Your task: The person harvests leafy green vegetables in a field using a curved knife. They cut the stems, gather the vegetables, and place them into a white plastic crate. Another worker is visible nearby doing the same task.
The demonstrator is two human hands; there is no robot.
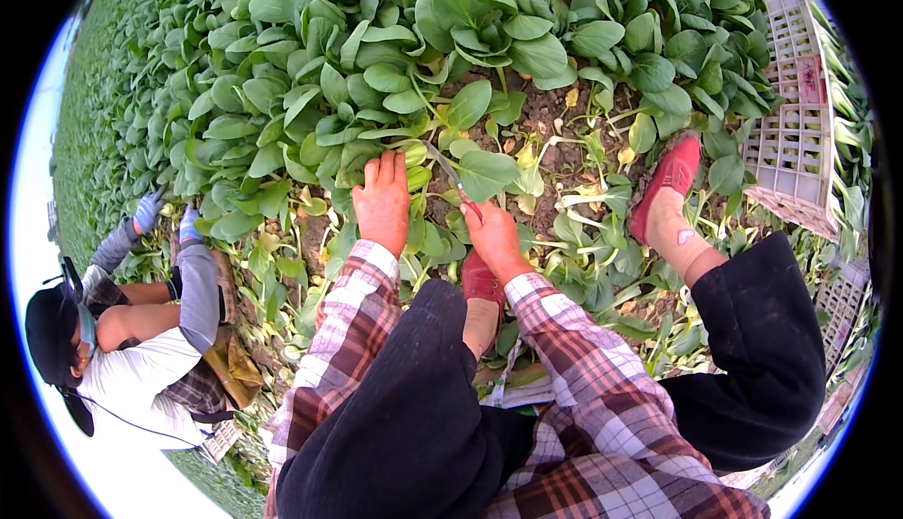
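Observation:
My left hand (pixel 383 198) grips a leafy green plant, apparently bok choy (pixel 415 165), with its fingers over the leaves and the pale green stalks showing just to the right. In my right hand (pixel 494 233) is the red handle of a knife (pixel 444 170); its thin curved blade points up and left, its tip close beside the stalks. Whether the blade touches them I cannot tell. A loose green leaf (pixel 487 175) lies just right of the blade. Dense standing plants (pixel 395 60) rise beyond both hands.
Cut leaves and yellowed scraps cover the soil (pixel 550 124). My red shoes (pixel 674 173) stand among them. At the right, a plastic crate (pixel 794 131) borders others holding greens. A gloved co-worker (pixel 141 378) crouches at the left, both hands at the plants.

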